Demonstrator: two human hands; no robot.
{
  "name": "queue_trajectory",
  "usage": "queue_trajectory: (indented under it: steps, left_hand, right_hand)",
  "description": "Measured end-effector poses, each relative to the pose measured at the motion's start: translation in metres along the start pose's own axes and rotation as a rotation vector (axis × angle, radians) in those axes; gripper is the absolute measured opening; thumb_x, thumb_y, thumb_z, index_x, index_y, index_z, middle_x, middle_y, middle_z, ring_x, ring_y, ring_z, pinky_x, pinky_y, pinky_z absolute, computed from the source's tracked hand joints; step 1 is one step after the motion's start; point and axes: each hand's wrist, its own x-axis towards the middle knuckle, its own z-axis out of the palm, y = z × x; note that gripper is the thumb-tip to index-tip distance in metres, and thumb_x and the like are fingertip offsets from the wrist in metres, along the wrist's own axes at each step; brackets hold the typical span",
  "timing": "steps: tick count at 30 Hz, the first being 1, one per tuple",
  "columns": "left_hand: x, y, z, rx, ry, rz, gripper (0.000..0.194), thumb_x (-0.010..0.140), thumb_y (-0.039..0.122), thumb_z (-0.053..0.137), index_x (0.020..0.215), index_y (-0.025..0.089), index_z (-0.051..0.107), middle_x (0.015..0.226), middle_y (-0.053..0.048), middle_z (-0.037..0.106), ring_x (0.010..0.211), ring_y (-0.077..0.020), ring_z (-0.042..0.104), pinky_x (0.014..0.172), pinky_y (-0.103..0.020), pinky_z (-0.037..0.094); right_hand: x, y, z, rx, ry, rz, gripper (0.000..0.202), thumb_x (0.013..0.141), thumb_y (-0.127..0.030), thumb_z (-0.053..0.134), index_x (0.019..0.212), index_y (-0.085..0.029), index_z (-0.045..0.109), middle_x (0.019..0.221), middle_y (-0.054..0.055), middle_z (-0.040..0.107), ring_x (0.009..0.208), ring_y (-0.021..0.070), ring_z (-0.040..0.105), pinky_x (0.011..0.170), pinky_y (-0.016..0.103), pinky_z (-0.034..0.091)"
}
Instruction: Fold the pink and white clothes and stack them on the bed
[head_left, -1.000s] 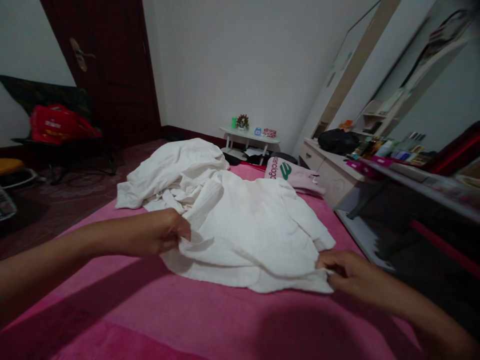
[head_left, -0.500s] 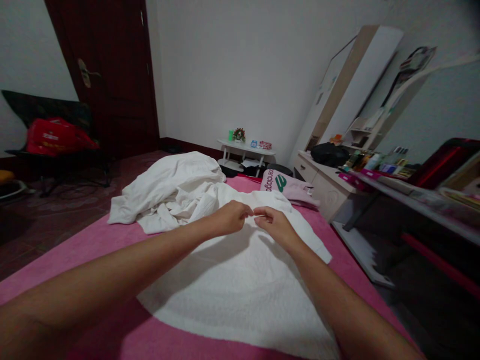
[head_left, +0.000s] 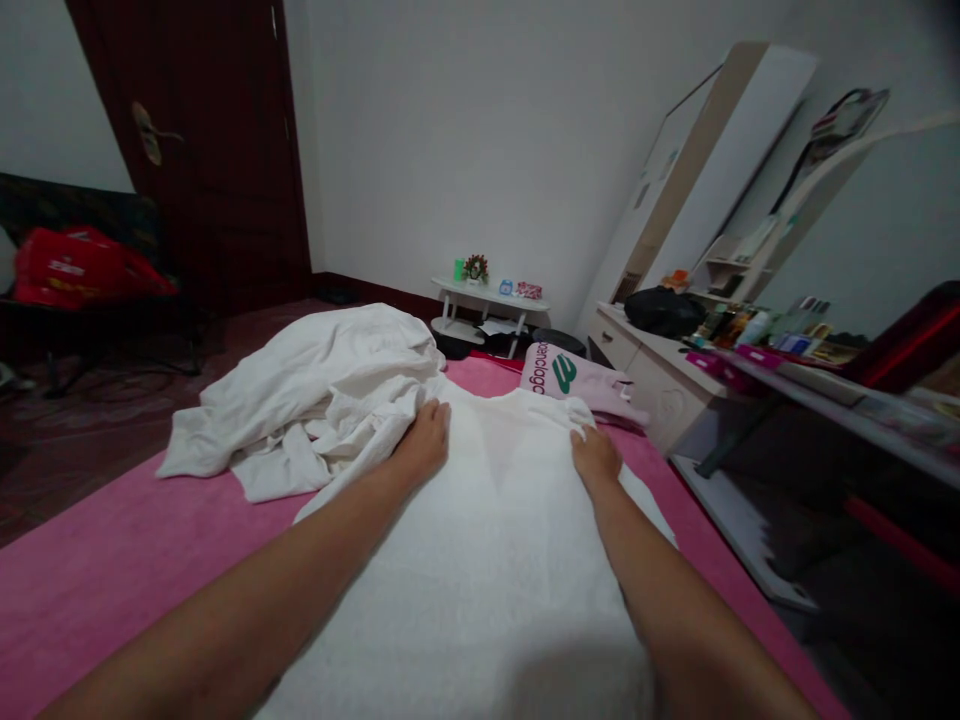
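Note:
A white shirt (head_left: 502, 545) lies spread over the pink bedcover (head_left: 105, 590), its neckline at the far end. My left hand (head_left: 427, 442) is closed on the fabric near its left shoulder. At the right shoulder, the fingers of my right hand (head_left: 597, 456) grip the cloth, and a sleeve shows beyond that wrist. The shirt's near edge runs out of view at the bottom. Beside my left hand, a rumpled white garment (head_left: 322, 350) is heaped on the bed.
A folded pink garment (head_left: 544, 370) with dark lettering and a green mark lies at the bed's far right. Past the bed stands a small white table (head_left: 487, 291). A cluttered dresser (head_left: 649, 360) flanks the right side. On the left, a red bag (head_left: 82, 270) rests on a chair.
My hands have moved apart from near the middle of the neckline to the two shoulders and now grip the fabric. The shirt looks flatter and shows more of its neckline.

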Motion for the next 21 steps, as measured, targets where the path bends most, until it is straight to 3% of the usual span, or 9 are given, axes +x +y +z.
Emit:
queue_trajectory:
  steps: [2, 6, 11, 15, 18, 21]
  left_hand:
    - [-0.001, -0.001, 0.004, 0.036, -0.009, -0.004, 0.049, 0.090, 0.018, 0.040, 0.135, 0.000, 0.041, 0.141, -0.026, 0.041, 0.135, -0.0318, 0.034, 0.110, -0.053, 0.031]
    - [0.000, 0.002, 0.004, 0.091, -0.037, -0.012, 0.050, 0.092, 0.024, 0.039, 0.135, -0.003, 0.042, 0.142, -0.029, 0.038, 0.137, -0.0363, 0.031, 0.109, -0.055, 0.029]
    - [0.000, 0.007, 0.003, 0.111, -0.083, 0.001, 0.048, 0.094, 0.026, 0.037, 0.138, 0.007, 0.042, 0.147, -0.022, 0.034, 0.139, -0.0343, 0.028, 0.110, -0.051, 0.029]
    - [0.002, 0.010, 0.006, 0.094, -0.121, 0.026, 0.047, 0.094, 0.026, 0.039, 0.137, 0.009, 0.044, 0.148, -0.021, 0.035, 0.139, -0.0342, 0.029, 0.110, -0.052, 0.029]
    - [0.003, 0.011, 0.007, 0.090, -0.136, 0.019, 0.046, 0.094, 0.026, 0.038, 0.136, 0.009, 0.046, 0.148, -0.020, 0.035, 0.139, -0.0352, 0.028, 0.111, -0.053, 0.028]
    - [0.002, 0.012, 0.008, 0.085, -0.115, -0.021, 0.048, 0.093, 0.027, 0.039, 0.137, 0.009, 0.046, 0.149, -0.020, 0.034, 0.140, -0.0352, 0.026, 0.112, -0.052, 0.026]
  right_hand:
    - [0.010, 0.007, 0.003, -0.003, -0.046, 0.071, 0.048, 0.092, -0.044, 0.038, 0.131, -0.020, 0.054, 0.127, 0.016, 0.055, 0.117, 0.0303, 0.051, 0.091, 0.045, 0.041]
    - [0.018, 0.008, 0.003, -0.013, -0.016, 0.088, 0.050, 0.088, -0.046, 0.045, 0.130, -0.020, 0.053, 0.123, 0.015, 0.059, 0.113, 0.0298, 0.054, 0.087, 0.042, 0.044]
    - [0.018, 0.016, -0.005, -0.051, 0.005, 0.071, 0.038, 0.089, -0.035, 0.043, 0.122, -0.023, 0.058, 0.106, 0.013, 0.067, 0.096, 0.0273, 0.063, 0.075, 0.036, 0.045]
    - [0.022, 0.022, -0.014, -0.148, 0.034, 0.092, 0.036, 0.085, -0.018, 0.043, 0.115, -0.021, 0.064, 0.110, 0.016, 0.063, 0.101, 0.0302, 0.059, 0.077, 0.039, 0.044]
    - [0.021, 0.007, -0.022, -0.210, 0.148, -0.023, 0.039, 0.082, -0.010, 0.043, 0.116, -0.016, 0.062, 0.125, 0.019, 0.053, 0.113, 0.0319, 0.049, 0.087, 0.044, 0.039]
    - [0.013, -0.022, -0.023, -0.106, 0.197, -0.256, 0.041, 0.084, -0.012, 0.043, 0.122, -0.016, 0.057, 0.130, 0.016, 0.050, 0.118, 0.0289, 0.043, 0.097, 0.044, 0.031]
